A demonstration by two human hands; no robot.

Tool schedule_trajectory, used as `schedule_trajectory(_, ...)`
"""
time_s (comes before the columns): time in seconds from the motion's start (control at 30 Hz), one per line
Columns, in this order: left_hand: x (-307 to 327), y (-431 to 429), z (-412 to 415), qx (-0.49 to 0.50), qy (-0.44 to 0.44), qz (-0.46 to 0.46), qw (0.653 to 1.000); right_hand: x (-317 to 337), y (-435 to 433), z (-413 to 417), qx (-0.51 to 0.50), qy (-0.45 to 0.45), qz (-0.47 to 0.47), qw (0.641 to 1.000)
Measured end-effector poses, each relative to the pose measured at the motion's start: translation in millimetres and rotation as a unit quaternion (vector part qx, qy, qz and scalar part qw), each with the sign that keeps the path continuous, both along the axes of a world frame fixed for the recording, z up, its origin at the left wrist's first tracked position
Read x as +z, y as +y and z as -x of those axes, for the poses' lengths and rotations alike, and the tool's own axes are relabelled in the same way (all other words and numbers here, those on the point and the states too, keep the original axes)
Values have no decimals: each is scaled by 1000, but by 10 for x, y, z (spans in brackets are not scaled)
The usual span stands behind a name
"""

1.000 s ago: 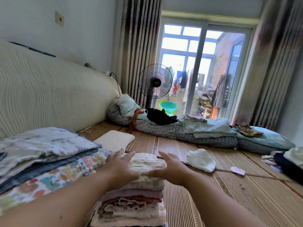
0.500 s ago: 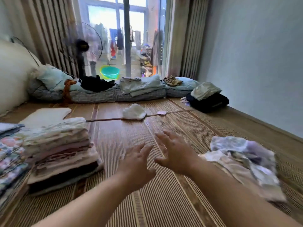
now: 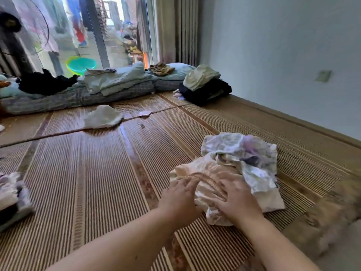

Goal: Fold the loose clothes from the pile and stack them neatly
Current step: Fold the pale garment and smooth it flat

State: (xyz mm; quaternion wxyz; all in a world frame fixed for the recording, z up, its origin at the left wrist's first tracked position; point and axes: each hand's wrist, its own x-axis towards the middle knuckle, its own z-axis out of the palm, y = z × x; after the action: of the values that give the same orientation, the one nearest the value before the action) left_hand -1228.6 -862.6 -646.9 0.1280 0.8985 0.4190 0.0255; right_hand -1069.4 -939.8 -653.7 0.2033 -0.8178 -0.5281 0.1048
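The loose pile (image 3: 254, 153) was laid on the woven mat (image 3: 97, 173), front right. The right hand (image 3: 236, 200) was pressed flat, fingers apart, on its cream garment (image 3: 205, 171); the left hand (image 3: 179, 196) was set at that garment's edge, its grip too blurred to tell

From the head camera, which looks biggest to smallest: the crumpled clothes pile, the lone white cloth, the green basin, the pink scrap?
1. clothes pile, nearest.
2. white cloth.
3. green basin: close to the cloth, and farther off, partly hidden, so unsure.
4. pink scrap.
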Motion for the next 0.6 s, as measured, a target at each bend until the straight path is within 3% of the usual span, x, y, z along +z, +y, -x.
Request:
schedule_trajectory(0.13,-152,393,-387,-29,-27,7,999,-258,206,-169,-51,-2,-18,999)
schedule_trajectory(0.3,-155,678,-636,-94,5,-98,991,-175,329,-358,-34,128,-24,991)
schedule_trajectory(0.4,14,713,-673,-110,12,-109,988,101,282,-438,-9,160,-38,986)
schedule_trajectory(0.6,611,629,-409,-104,-80,-142,981,1205,211,-300,59,-8,-79,995)
